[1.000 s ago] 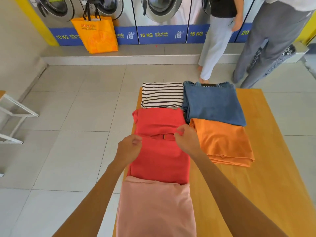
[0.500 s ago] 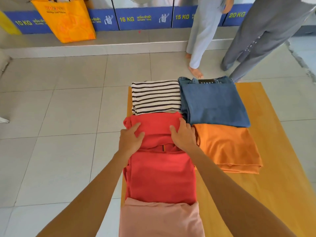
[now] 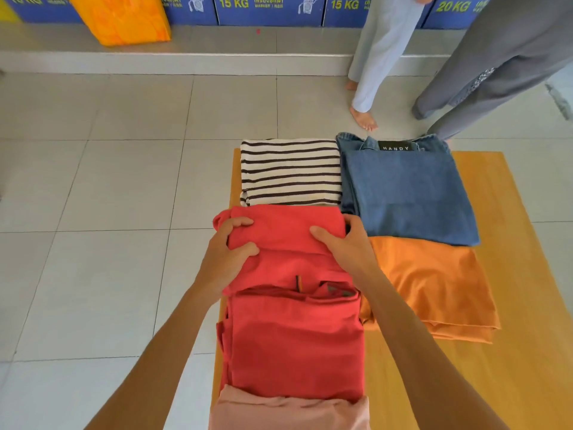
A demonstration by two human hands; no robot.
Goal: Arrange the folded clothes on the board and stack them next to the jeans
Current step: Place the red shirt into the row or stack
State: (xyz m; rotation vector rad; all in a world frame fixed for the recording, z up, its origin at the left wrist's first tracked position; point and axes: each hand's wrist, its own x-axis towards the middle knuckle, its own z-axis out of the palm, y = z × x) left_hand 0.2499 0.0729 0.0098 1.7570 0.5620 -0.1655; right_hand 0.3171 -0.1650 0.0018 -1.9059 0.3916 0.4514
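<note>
On the orange wooden board [image 3: 508, 305] lie folded blue jeans [image 3: 406, 193] at the far right, a striped shirt [image 3: 291, 172] to their left and an orange garment [image 3: 434, 283] in front of the jeans. A folded red garment [image 3: 288, 234] lies in front of the striped shirt. My left hand [image 3: 228, 252] grips its left edge and my right hand [image 3: 347, 246] grips its right edge. A second red garment [image 3: 294, 346] lies nearer to me, and a pink one [image 3: 288, 414] at the bottom edge.
Two people's legs [image 3: 381, 57] stand on the tiled floor just beyond the board's far right end. An orange bag [image 3: 121, 20] sits on the step below the blue washer bases. Tiled floor [image 3: 108, 212] lies to the board's left.
Both hands slid forward from the seam between the red garments onto the far red one and closed around its sides. The camera has tilted down and moved closer.
</note>
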